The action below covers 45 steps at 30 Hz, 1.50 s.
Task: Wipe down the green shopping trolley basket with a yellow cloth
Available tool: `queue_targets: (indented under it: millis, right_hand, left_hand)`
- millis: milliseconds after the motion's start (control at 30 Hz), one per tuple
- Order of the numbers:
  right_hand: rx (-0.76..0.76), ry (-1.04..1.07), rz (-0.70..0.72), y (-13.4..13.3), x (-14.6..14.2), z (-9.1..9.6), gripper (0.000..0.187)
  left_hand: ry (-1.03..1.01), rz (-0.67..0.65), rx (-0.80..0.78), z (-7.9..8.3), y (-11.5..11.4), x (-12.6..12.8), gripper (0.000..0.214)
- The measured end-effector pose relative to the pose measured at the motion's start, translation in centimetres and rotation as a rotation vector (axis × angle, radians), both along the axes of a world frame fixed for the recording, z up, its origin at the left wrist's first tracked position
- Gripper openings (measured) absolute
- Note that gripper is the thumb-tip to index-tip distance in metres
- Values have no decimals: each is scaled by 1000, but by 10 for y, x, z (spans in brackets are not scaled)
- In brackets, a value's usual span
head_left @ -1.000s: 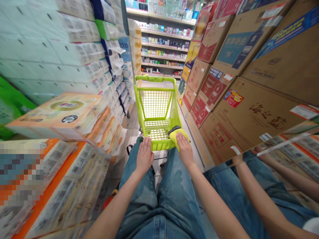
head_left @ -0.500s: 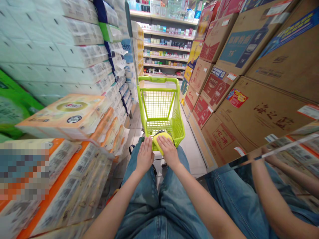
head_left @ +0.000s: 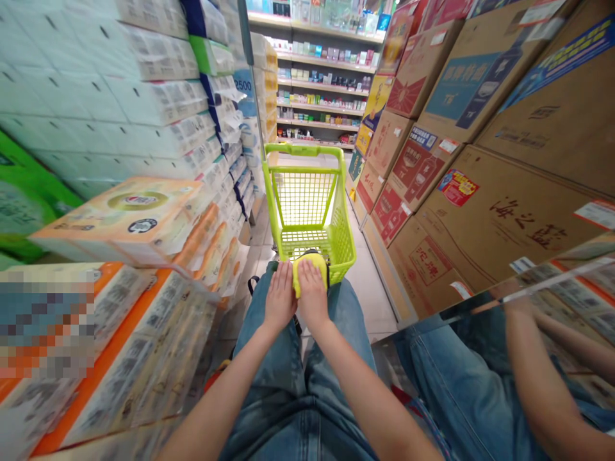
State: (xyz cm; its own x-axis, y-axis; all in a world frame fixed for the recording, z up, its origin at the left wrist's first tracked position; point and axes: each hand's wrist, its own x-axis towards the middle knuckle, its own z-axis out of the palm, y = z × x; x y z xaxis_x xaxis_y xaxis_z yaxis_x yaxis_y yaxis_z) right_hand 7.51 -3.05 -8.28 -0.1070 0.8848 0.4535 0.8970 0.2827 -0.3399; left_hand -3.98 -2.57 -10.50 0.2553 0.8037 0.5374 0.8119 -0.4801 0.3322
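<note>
Left hand (head_left: 280, 296): open, fingers spread and pointing forward, palm down at the near rim of the cart, just beside the yellow padded pouch. Not gripping anything that shows. Right hand (head_left: 312, 294): fingers lying over the pouch, touching it. Can't tell if it's actually gripping.

Yellow padded pouch (head_left: 310, 272): at 12 o'clock from the hands, at the near end of the lime-green plastic shopping cart (head_left: 307, 205), partly under the right hand. Dark band (head_left: 314, 252) along its far edge. Exact type unclear.

Cart stands upright, mesh sides, nothing else visible in the basket. Denim jeans (head_left: 283, 390) directly below the hands at 6 o'clock.

Surroundings:
- 12 o'clock: shelves of small boxed goods (head_left: 319, 83) at aisle end, beyond the cart
- 10 o'clock: tall stack of wrapped tissue packs (head_left: 158, 57)
- 9 o'clock: cream and orange bulk pack (head_left: 120, 218)
- 8 o'clock: orange-banded packs (head_left: 139, 358), one area pixelated
- 2 to 3 o'clock: stacked cardboard cartons (head_left: 504, 237)
- 4 o'clock: mirror strip (head_left: 509, 365) reflecting arms and jeans
- Tiled floor (head_left: 377, 301) between cart and cartons
</note>
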Motion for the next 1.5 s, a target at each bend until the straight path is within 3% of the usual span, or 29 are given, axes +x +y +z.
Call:
queue_targets:
  millis: [67, 133, 233, 333, 433, 500, 567, 667, 733, 800, 900, 1000, 1067, 1133, 1200, 1367, 1433, 1500]
  right_hand:
    - [8, -7, 42, -1, -14, 1, 65]
    - [21, -40, 102, -3, -3, 1, 66]
    - [42, -98, 169, -6, 51, 1, 70]
    - [60, -80, 54, -6, 113, 0, 78]
    - [64, -46, -36, -3, 136, -1, 82]
    - [78, -11, -81, -2, 117, -4, 82]
    - [87, 24, -85, -4, 75, -6, 81]
    - [61, 30, 70, -9, 10, -7, 77]
    - [53, 36, 108, -11, -11, -5, 74]
    - [48, 5, 150, -13, -2, -2, 73]
    - [51, -70, 183, -11, 51, 0, 75]
    - [58, -76, 51, -9, 109, 1, 79]
    - [55, -57, -51, -7, 125, 1, 80]
    - [57, -22, -134, -7, 116, 0, 81]
    - [60, 17, -176, -8, 85, -1, 78]
    - [8, 2, -8, -13, 0, 0, 66]
    - [0, -20, 47, -14, -4, 3, 66]
    - [-4, -49, 92, -15, 14, 6, 67]
  left_hand:
    - [2, -2, 1, -1, 1, -2, 80]
    - [16, -15, 11, -1, 2, -3, 81]
    - [35, -26, 30, 0, 2, -4, 83]
    - [35, -19, 35, 2, 1, -3, 84]
    - [24, -18, 29, 2, -1, 1, 84]
    - [3, -9, 18, 2, -2, 5, 83]
    - [-19, -2, 4, 2, -2, 7, 83]
    - [-30, 6, -15, 0, -1, 4, 80]
    - [-10, -7, -18, 0, 0, 0, 79]
    - [21, -31, -12, 1, 1, -4, 80]
    - [45, -44, 5, 2, 2, -6, 83]
    - [36, -27, 20, 3, 1, -2, 82]
    - [17, -20, 23, 4, 0, 3, 82]
    - [-10, -9, 22, 4, -2, 7, 83]
    - [-31, 5, 19, 4, -3, 9, 83]
    - [-9, -12, 10, 1, -1, 3, 80]
    - [13, -18, 9, 1, 0, -1, 80]
    - [30, -22, 13, 1, 1, -3, 79]
